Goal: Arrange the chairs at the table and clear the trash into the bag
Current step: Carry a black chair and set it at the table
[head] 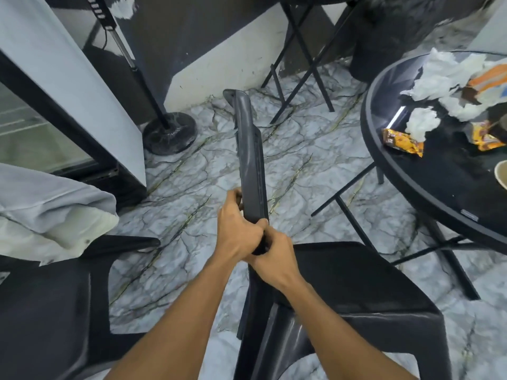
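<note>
Now | left hand [236, 232] curled round chair back [251, 149] | right hand [275, 257] grips it alongside | arms outstretched

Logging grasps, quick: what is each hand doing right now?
Left hand: closed round the backrest of the black plastic chair.
Right hand: closed round the same backrest, right beside the left.

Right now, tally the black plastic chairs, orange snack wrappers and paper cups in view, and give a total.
Black plastic chairs: 2
Orange snack wrappers: 3
Paper cup: 1
Total: 6
</note>
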